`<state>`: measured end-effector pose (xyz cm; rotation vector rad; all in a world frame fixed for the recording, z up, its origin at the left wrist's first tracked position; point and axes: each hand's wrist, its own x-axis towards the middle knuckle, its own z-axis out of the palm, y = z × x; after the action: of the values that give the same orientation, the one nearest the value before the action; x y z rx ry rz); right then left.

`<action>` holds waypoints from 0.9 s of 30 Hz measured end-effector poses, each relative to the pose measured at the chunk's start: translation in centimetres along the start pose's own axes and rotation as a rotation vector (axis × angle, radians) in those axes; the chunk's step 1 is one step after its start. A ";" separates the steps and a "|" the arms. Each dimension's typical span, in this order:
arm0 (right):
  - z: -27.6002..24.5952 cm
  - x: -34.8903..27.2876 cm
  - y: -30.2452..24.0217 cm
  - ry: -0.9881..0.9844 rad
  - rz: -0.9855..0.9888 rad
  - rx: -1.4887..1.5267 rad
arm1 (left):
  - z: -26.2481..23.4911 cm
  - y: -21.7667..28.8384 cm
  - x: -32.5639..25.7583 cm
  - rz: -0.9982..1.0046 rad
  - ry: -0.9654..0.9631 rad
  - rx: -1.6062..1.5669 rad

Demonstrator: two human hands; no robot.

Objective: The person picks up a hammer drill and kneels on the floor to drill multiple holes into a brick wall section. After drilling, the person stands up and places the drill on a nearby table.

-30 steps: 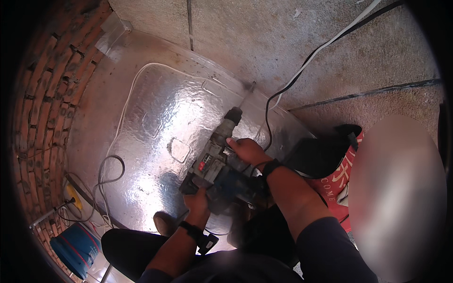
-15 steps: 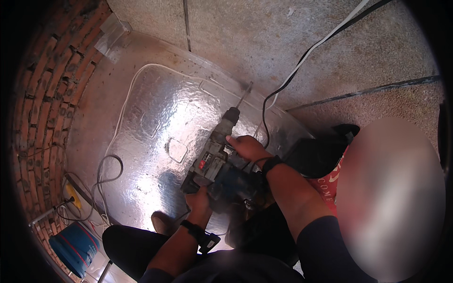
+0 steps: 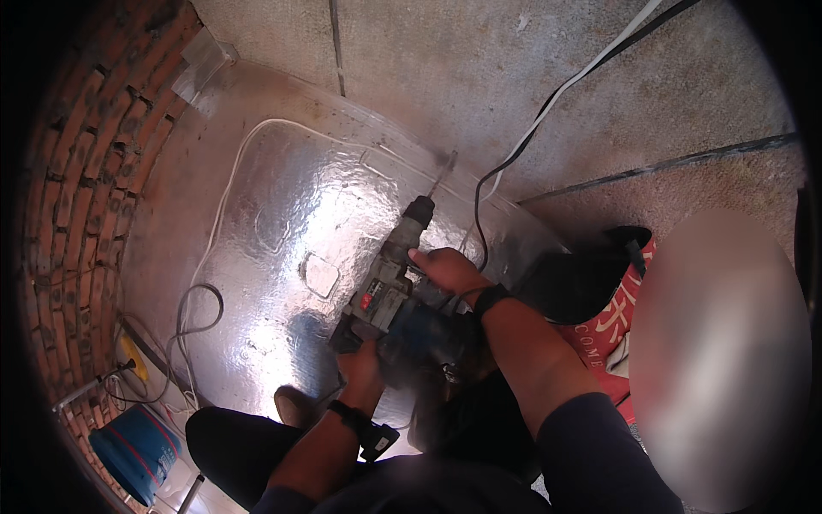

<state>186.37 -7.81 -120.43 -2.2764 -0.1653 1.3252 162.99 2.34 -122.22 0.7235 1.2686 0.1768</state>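
Observation:
A rotary hammer drill point(image 3: 385, 295), grey with a dark blue motor body, is held by both hands above the foil-covered floor. Its long thin bit point(image 3: 443, 174) points away from me toward the foot of the wall, where I cannot tell whether the tip touches. My left hand point(image 3: 361, 377) is closed round the rear handle, the thumb side showing. Farther forward, my right hand point(image 3: 452, 271) grips the drill on its right side, behind the chuck point(image 3: 419, 209). What its lower fingers wrap round is hidden.
Shiny foil sheeting point(image 3: 265, 193) covers the floor, with a white cable point(image 3: 224, 193) across it. Brickwork point(image 3: 90, 197) rises on the left, near a blue bucket point(image 3: 137, 452). Black and white cables point(image 3: 561, 94) hang at right, beside a red printed item point(image 3: 612, 330) and a large blurred patch.
The blurred patch at right has shifted slightly rightward, and more of the red printed item shows. The drill and both hands stay almost where they were.

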 end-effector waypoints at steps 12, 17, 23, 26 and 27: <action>0.2 0.4 0.5 0.005 0.005 -0.015 | 1.7 1.6 -1.1 -0.053 0.045 -0.030; 0.3 0.8 0.7 0.000 -0.033 0.018 | 1.2 0.8 -0.2 0.028 0.009 -0.012; -0.2 0.2 0.0 -0.022 0.014 0.098 | 0.3 0.5 0.1 0.028 0.013 0.061; 0.2 -0.1 0.0 -0.031 0.034 0.109 | -0.1 0.7 -0.1 0.027 0.004 0.079; 0.5 -0.2 0.0 -0.038 0.045 0.111 | -0.3 0.8 -0.2 0.015 0.008 0.088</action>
<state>185.84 -7.73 -120.51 -2.1753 -0.0515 1.3661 162.92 2.99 -121.64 0.8086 1.2851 0.1375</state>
